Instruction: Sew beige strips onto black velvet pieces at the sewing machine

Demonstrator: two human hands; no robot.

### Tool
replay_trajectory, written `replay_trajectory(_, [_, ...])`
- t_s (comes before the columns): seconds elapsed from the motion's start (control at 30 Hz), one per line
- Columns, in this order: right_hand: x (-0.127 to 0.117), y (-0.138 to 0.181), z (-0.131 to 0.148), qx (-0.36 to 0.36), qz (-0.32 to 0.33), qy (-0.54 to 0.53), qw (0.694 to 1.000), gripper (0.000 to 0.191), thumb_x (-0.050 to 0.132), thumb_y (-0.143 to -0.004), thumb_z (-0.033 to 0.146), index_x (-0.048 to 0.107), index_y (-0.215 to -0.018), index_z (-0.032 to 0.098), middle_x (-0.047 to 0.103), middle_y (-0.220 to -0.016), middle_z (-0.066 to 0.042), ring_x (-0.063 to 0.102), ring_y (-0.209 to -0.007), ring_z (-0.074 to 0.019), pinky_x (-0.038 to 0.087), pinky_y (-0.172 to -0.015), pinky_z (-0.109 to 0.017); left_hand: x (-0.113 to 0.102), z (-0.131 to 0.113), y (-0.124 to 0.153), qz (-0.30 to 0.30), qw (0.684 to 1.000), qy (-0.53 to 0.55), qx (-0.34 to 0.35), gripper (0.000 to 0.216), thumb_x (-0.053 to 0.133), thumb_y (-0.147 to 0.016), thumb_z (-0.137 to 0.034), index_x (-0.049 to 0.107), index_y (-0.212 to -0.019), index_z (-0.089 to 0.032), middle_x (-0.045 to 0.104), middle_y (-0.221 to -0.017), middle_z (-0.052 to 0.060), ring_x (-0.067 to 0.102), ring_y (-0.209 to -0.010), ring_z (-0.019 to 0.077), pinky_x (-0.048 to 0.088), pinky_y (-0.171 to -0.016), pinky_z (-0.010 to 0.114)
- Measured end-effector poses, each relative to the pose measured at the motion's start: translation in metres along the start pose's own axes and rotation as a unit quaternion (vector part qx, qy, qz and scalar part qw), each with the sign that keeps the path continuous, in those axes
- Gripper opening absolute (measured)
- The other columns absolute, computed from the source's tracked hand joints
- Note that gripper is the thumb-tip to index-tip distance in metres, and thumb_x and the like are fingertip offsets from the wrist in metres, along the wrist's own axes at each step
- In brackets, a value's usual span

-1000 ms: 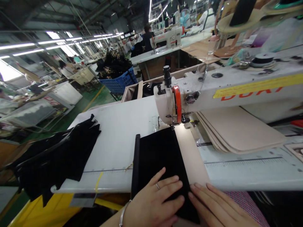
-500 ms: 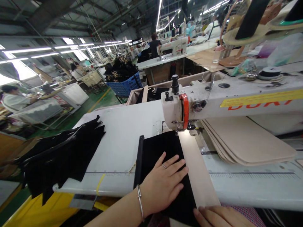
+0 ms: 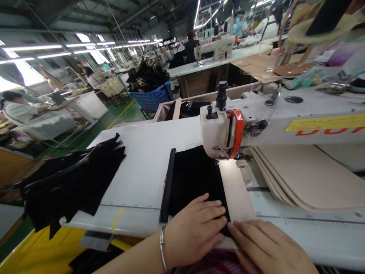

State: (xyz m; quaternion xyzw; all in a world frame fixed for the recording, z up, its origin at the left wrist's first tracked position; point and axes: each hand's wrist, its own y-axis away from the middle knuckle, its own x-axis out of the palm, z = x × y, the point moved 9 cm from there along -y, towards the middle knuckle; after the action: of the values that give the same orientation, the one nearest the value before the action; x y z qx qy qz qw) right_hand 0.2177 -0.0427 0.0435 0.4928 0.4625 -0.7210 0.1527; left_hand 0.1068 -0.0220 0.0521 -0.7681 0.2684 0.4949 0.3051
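Note:
A black fabric panel lies over a beige panel, their seam side under the head of a sewing machine. A dark strip with a small gold-coloured fitting edges the black panel's left side. My left hand rests flat on the black fabric, fingers stretched out and holding nothing. At the near corner, my right hand has its fingers on top of the beige panel and its thumb low at the edge, gripping it. The needle area is partly hidden by the machine head.
Black fabric pieces hang over the table's left edge. Stacked beige panels lie right, under the machine arm. Beyond stand a blue basket of black pieces and another sewing machine. Other people sit farther off.
The panels have moved forward, farther under and past the machine head. My right hand has come up and inward, nearer my left hand. The view has shifted slightly left.

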Motion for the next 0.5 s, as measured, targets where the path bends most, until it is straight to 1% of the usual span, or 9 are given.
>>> replay_trajectory(0.07, [-0.001,-0.004,-0.005,0.006,-0.004,-0.008,1.000,0.028,0.053,-0.090,0.022,0.064,-0.116,0.019,0.068,-0.102,-0.001,0.062,-0.091,-0.0159,0.051,-0.082,-0.029,0.002,-0.001,0.003,-0.009,1.000,-0.002,0.013,0.028,0.049,-0.096,-0.024,0.058,-0.121,-0.016,0.062,-0.129,0.003,0.047,-0.130,0.0160,0.023,-0.120,0.037])
replay_trajectory(0.17, [0.002,-0.008,-0.010,0.008,0.006,-0.024,1.000,0.026,0.051,-0.092,0.023,0.065,-0.113,0.024,0.067,-0.108,0.000,0.061,-0.095,-0.0151,0.050,-0.084,-0.030,0.005,0.002,0.003,-0.015,0.999,-0.015,0.031,0.027,0.048,-0.096,-0.018,0.058,-0.121,-0.017,0.064,-0.126,0.002,0.048,-0.129,0.0148,0.026,-0.119,0.036])
replay_trajectory(0.27, [0.008,-0.010,-0.014,0.019,0.022,-0.018,0.999,0.030,0.054,-0.090,0.026,0.062,-0.119,0.023,0.066,-0.112,-0.001,0.060,-0.099,-0.0168,0.049,-0.088,-0.032,0.007,0.008,-0.003,-0.009,0.999,-0.027,0.045,0.024,0.046,-0.098,-0.019,0.061,-0.117,-0.017,0.066,-0.123,0.003,0.049,-0.128,0.0138,0.029,-0.118,0.034])
replay_trajectory(0.37, [0.011,-0.012,-0.020,0.047,0.018,-0.010,0.999,0.034,0.055,-0.090,0.027,0.060,-0.123,0.020,0.064,-0.114,-0.004,0.059,-0.101,-0.0186,0.049,-0.090,-0.035,0.005,0.014,-0.009,-0.012,0.998,-0.040,0.051,0.026,0.042,-0.099,-0.019,0.060,-0.117,-0.015,0.065,-0.123,0.004,0.050,-0.126,0.0147,0.032,-0.116,0.035])
replay_trajectory(0.5, [0.018,-0.017,-0.030,0.078,0.037,-0.019,0.996,0.033,0.053,-0.091,0.029,0.058,-0.124,0.021,0.063,-0.115,-0.005,0.058,-0.102,-0.0193,0.047,-0.092,-0.037,0.006,0.023,-0.016,0.003,0.997,-0.065,0.049,0.026,0.043,-0.099,-0.020,0.061,-0.117,-0.016,0.064,-0.125,0.005,0.050,-0.126,0.0147,0.034,-0.115,0.036])
